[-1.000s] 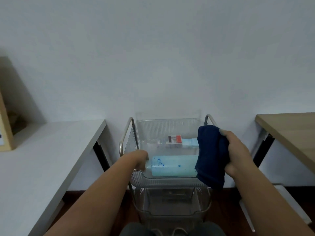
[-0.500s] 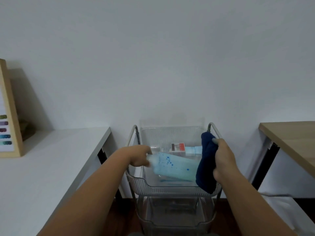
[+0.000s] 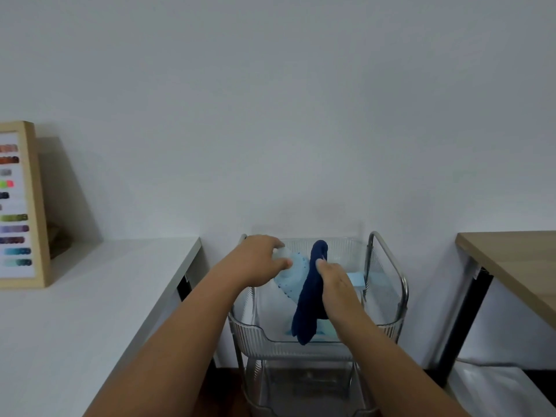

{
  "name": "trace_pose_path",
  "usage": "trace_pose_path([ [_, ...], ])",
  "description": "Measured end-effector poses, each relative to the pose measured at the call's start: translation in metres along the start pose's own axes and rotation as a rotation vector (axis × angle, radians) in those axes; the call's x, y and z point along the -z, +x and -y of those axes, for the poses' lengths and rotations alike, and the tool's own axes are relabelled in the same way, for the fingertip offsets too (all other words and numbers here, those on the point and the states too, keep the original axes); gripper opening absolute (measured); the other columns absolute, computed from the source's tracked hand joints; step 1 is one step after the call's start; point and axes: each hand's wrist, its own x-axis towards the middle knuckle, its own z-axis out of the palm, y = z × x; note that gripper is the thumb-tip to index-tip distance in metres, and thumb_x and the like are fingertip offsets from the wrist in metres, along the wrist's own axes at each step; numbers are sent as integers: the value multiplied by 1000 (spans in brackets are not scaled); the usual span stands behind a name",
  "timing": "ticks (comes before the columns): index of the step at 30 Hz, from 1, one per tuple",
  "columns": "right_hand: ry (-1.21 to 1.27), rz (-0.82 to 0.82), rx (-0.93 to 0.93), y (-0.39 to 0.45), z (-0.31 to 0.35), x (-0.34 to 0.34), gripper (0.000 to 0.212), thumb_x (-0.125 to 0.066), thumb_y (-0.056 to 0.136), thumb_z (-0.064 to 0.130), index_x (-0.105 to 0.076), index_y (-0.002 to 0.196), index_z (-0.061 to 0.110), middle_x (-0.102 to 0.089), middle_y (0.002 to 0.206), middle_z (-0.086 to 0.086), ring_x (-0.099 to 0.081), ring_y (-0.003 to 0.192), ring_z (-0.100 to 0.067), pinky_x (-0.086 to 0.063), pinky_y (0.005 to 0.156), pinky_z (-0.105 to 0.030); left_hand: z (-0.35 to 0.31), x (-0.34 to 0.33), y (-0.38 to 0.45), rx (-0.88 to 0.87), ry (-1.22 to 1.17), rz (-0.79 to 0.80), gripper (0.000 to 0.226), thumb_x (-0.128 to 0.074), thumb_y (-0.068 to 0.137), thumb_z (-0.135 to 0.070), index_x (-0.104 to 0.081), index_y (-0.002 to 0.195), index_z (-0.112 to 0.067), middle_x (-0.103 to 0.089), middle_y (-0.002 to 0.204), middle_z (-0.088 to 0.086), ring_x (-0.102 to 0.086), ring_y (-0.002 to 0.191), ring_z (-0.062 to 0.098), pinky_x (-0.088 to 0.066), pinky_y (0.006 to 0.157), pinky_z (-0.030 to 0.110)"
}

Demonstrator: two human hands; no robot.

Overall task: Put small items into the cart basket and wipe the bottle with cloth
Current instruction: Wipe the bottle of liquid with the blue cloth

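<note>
Far left: wood-framed colour chart (image 3: 18,206) leaning on the wall atop a smooth white table (image 3: 75,311); then the left hand (image 3: 255,261), fingers curled tight around the capped upper end of a pale-blue translucent bottle (image 3: 293,273) with dark-blue specks, bottle tilted inside the top basket (image 3: 261,335) of the cart. Right hand (image 3: 337,284) is closed on a dark navy soft cloth (image 3: 310,299), pressing it against the bottle's side, cloth's loose end hanging to the basket's front rim. Basket is clear ribbed plastic with rounded corners in a chrome tube frame (image 3: 391,260), light-blue small items (image 3: 356,279) at its back right, wood-top table (image 3: 517,266) far right.
</note>
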Motion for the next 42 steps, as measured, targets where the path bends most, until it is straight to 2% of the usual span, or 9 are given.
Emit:
trace_pose_path([
  [7,-148,8,125,9,2,4,13,-41,99,34,-48,98,22,-51,104,-5,-52,83,-11,-38,62,-25,-11,0,7,-54,49,-47,56,-58,91,-53,-53,139,-25,-57,132,3,-52,122,21,-37,109,48],
  [12,-204,6,179,31,12,14,32,-46,97,28,-60,126,34,-52,121,-5,-56,97,-17,-50,83,-32,-15,5,22,-108,90,-1,56,-55,93,-55,-52,141,-26,-55,131,4,-50,122,21,-41,105,42],
  [16,-317,-18,293,44,11,17,31,-46,96,25,-61,123,28,-56,122,-3,-57,106,-17,-48,96,-37,-16,4,34,-165,90,5,53,-55,95,-49,-52,141,-25,-55,129,6,-51,121,23,-41,103,37],
  [21,-386,32,336,60,24,20,34,-40,95,16,-69,111,22,-66,105,7,-60,97,-13,-48,87,-29,-15,4,41,-260,46,43,41,-57,95,-41,-58,135,-31,-57,111,2,-56,107,20,-43,95,33],
  [26,-303,220,210,67,47,36,27,-48,89,13,-59,65,18,-56,58,8,-49,56,-11,-37,45,-14,-15,11,42,-341,19,118,43,-60,96,-29,-54,138,-35,-58,120,2,-54,112,17,-42,101,34],
  [30,-233,203,171,71,40,36,15,-57,88,18,-72,89,19,-73,81,5,-67,68,-6,-50,60,-19,-8,10,42,-267,68,138,46,-53,100,-29,-45,144,-38,-48,135,-3,-48,117,14,-37,106,31],
  [34,-177,152,178,72,27,34,12,-61,82,26,-72,88,25,-74,86,-1,-68,76,-15,-54,72,-31,-12,-4,39,-187,-25,-53,42,-62,89,-50,-59,130,-45,-51,107,-7,-54,102,15,-44,97,37],
  [36,-150,140,181,72,25,35,12,-62,81,27,-73,85,26,-74,84,-2,-68,76,-17,-55,71,-31,-14,-9,38,-201,-108,-130,40,-69,86,-42,-65,126,-38,-55,96,-9,-59,103,18,-46,92,31],
  [42,-134,157,158,68,33,47,17,-61,88,18,-76,87,24,-75,85,2,-69,78,-14,-53,63,-23,-11,-11,37,-330,-435,-42,35,-76,84,-14,-72,118,-23,-70,116,-5,-65,108,7,-50,102,33],
])
